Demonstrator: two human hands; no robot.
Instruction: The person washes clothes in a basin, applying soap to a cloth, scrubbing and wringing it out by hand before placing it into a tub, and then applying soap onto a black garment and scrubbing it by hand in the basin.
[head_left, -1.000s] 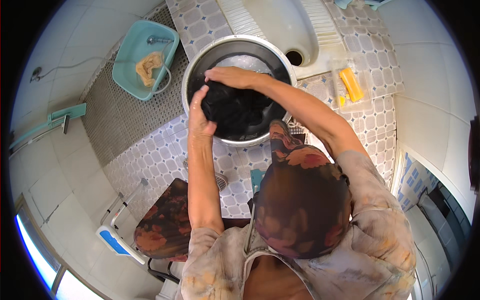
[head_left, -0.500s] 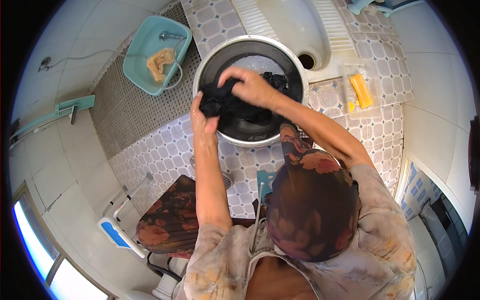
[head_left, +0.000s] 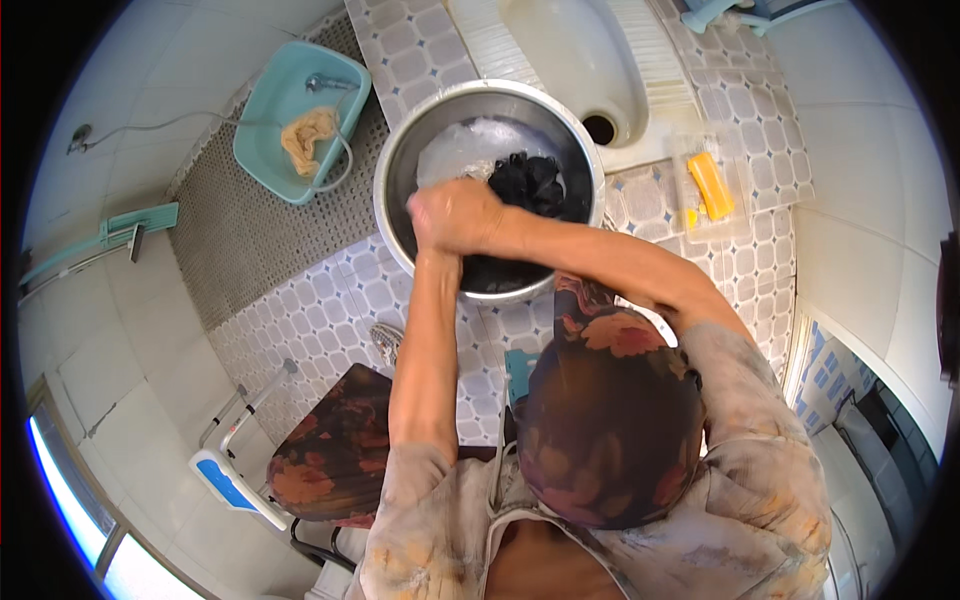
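A round metal basin (head_left: 388,150) stands on the floor in front of me, with cloudy, sudsy water (head_left: 450,150) in it. Over its near left part, my right hand (head_left: 468,212) is closed and lies against my left hand (head_left: 430,235), crossing over it. The left hand's fingers are mostly hidden, but both hands appear closed on black wet cloth. Dark cloth (head_left: 500,272) shows below my right wrist. Another bunched part of black cloth (head_left: 530,183) lies in the water to the right of my hands.
A turquoise tub (head_left: 250,140) with beige cloth (head_left: 305,138) and a shower hose stands at far left on a grey mat (head_left: 215,235). Beyond the basin is a squat toilet (head_left: 630,70). A yellow soap bar (head_left: 710,185) lies in a clear tray at right. My patterned knees flank the basin's near side.
My right hand has come down and left onto my left hand, where it was raised and loosely curled over the cloth. The cloth between them is now mostly covered, and more sudsy water shows.
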